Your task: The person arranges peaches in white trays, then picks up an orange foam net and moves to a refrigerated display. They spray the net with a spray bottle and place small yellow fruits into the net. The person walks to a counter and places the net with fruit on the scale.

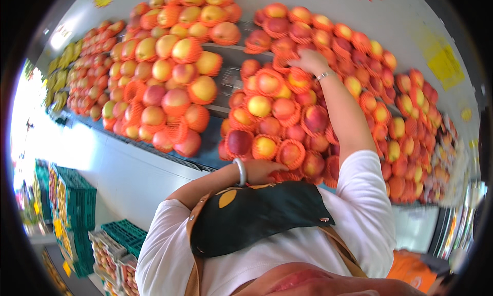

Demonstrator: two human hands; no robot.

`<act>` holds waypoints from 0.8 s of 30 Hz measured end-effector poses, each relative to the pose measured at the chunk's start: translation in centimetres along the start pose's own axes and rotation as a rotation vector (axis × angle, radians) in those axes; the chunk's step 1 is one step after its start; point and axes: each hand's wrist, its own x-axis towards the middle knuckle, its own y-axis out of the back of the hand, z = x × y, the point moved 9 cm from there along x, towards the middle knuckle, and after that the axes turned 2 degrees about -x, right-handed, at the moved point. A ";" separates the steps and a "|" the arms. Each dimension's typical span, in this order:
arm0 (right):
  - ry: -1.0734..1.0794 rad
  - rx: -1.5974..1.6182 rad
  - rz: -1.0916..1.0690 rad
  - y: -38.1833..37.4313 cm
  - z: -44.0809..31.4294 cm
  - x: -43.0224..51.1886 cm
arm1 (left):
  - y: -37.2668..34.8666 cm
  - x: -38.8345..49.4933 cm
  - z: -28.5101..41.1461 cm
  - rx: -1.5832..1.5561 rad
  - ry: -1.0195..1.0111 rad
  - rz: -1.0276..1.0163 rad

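Before me is a heap of round red-and-yellow fruits (259, 106), probably nectarines or apples, many in orange foam nets. My right hand (311, 61), with a silver bracelet at its wrist, reaches to the upper part of this heap. Its fingers are at an orange foam net (282, 61); whether they grip it is unclear. Low at the heap's front edge, my left hand (264, 171) lies against the netted fruits, a pale bangle on its wrist. Its fingertips are partly hidden among the red nets, just above my dark green apron (258, 219).
Larger yellow-and-pink fruits (177, 101) are stacked to the left, past a grey shelf gap (229, 78). More netted fruits (404, 142) continue rightwards. Green plastic crates (79, 203) stand on the floor at lower left. A person in orange (412, 273) is behind at lower right.
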 end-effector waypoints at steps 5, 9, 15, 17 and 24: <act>-0.011 0.357 0.419 5.6 1.8 -2.7 | -2.0 0.0 -2.3 -0.027 0.120 -0.109; 0.127 0.480 0.571 11.2 1.5 -10.1 | -2.8 1.0 -3.1 0.020 0.129 -0.149; 0.000 0.667 0.389 9.2 -1.0 -21.6 | -2.3 1.2 -2.4 -0.032 0.005 -0.078; -0.101 0.593 0.265 6.6 -1.7 -24.5 | -2.1 0.5 -2.3 -0.084 -0.044 -0.044; 0.052 0.330 0.266 0.3 -11.1 -27.9 | 5.6 -4.9 -2.9 -0.639 -0.224 0.839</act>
